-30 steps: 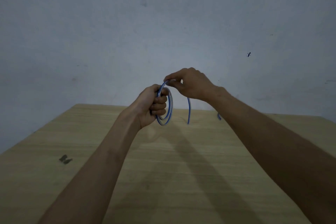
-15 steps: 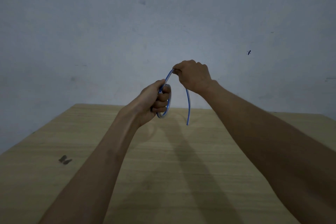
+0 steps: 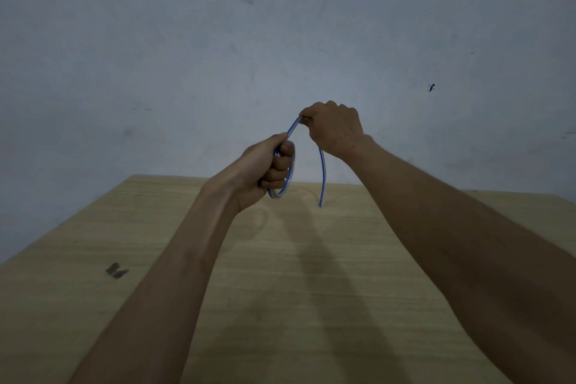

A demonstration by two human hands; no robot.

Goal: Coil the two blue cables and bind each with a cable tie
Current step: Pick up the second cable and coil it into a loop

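- Left hand is raised over the far part of the table, fist clenched round a small coil of blue cable. The fingers curl through the loops and the thumb lies on top.
- The coil stands roughly upright with several turns lying together. The exact count is not readable in this dim light.
- From the top of the fist one strand climbs up and to the right, into the right hand.
- The right hand sits higher than the left and just beside it, knuckles up, fingers curled. Thumb and forefinger pinch the strand at its highest point.
- Past the pinch the cable bends over and hangs below the right wrist in a gentle curve, its free end low and near the table's far edge.
- The end appears to stop just above the wood, though contact cannot be settled from this view.
- The hanging tail is right of the coil and apart from it.
- Left forearm and right forearm are bare and reach in from the lower edge — both cast long shadows across the tabletop.
- The table is pale wood with visible grain. A small dark mark sits on its left side, well apart from the hands.
- Behind is a plain grey wall with faint smudges, and a dark speck up and right of the right hand.
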